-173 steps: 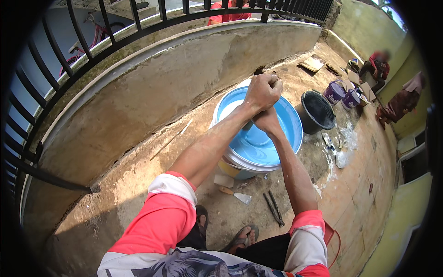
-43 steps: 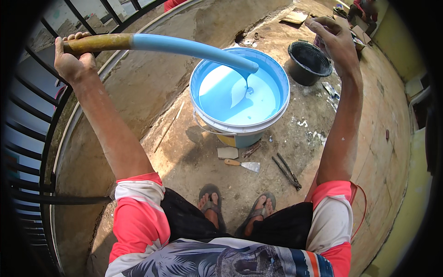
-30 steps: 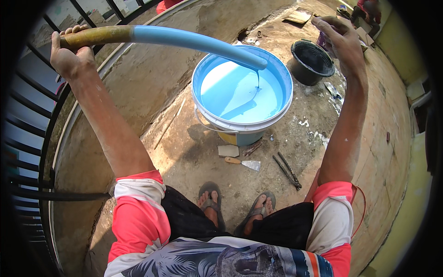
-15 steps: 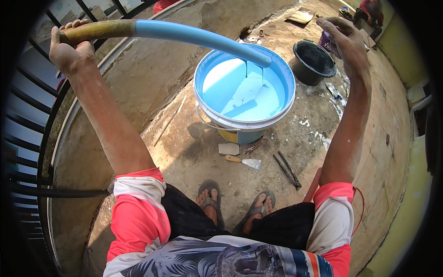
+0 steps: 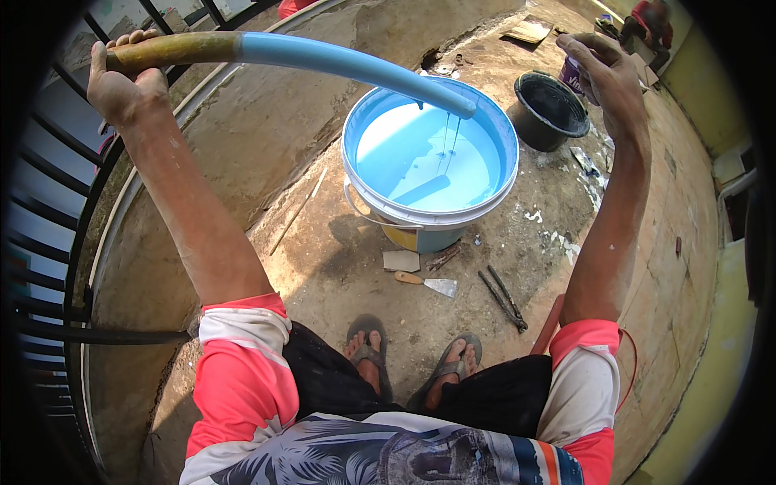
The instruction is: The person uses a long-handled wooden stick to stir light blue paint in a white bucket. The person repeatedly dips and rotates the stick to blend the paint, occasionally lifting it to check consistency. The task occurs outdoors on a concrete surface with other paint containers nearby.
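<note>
My left hand [image 5: 133,85], raised at the upper left, is closed round the bare brownish end of a smooth round pole [image 5: 347,66]. Light blue paint coats the rest of it, and its far tip hangs over a large white-rimmed bucket [image 5: 432,217]. Thin strands of paint run from the tip down to the light blue paint [image 5: 380,162] inside, where a dark reflection shows. On the upper right, my right hand [image 5: 606,77] is raised with bent fingers apart from the thumb. It holds nothing visible, and is nearest to a purple-labelled can [image 5: 571,74] partly behind it.
A black pail [image 5: 551,113] stands right of the bucket. Before my sandalled feet lie a scraper [image 5: 428,283], pincers [image 5: 504,301] and a flat fragment [image 5: 401,261]. Black railings [image 5: 61,178] line the left. Another person [image 5: 649,24] sits at the far upper right.
The paint strands under the pole's tip have become thinner and moved slightly, and the drip nearer the middle has shortened. My hands and the pole have hardly moved.
</note>
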`<state>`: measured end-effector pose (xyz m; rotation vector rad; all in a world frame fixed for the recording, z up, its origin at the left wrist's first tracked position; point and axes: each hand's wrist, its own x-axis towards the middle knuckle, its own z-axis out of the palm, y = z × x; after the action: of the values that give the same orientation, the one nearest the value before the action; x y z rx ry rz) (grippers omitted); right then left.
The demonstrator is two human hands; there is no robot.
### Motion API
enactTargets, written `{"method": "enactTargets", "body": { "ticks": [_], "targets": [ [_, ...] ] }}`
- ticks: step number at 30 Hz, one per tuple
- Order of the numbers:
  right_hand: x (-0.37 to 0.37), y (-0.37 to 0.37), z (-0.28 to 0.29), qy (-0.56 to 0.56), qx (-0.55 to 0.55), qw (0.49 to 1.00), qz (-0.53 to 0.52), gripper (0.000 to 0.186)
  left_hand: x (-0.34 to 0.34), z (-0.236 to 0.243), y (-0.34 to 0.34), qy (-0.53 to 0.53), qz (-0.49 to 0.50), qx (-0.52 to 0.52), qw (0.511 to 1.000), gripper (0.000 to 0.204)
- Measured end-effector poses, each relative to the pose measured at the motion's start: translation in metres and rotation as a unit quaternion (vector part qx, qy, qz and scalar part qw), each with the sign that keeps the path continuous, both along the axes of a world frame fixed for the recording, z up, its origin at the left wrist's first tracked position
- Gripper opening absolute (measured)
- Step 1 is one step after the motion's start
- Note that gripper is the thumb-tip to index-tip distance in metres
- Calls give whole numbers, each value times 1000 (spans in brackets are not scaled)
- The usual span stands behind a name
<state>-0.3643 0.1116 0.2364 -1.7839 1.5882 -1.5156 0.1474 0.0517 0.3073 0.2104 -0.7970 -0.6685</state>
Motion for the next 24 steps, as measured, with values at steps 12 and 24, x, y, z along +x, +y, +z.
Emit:
{"method": "enactTargets", "body": {
  "ticks": [12,24],
  "targets": [
    [1,3,0,0,0,1000,-2,29,3,1,-2,-15,27,-9,999,20],
    [8,6,1,22,-5,1000,-15,28,8,2,-2,-19,3,-24,1000,19]
  ]
}}
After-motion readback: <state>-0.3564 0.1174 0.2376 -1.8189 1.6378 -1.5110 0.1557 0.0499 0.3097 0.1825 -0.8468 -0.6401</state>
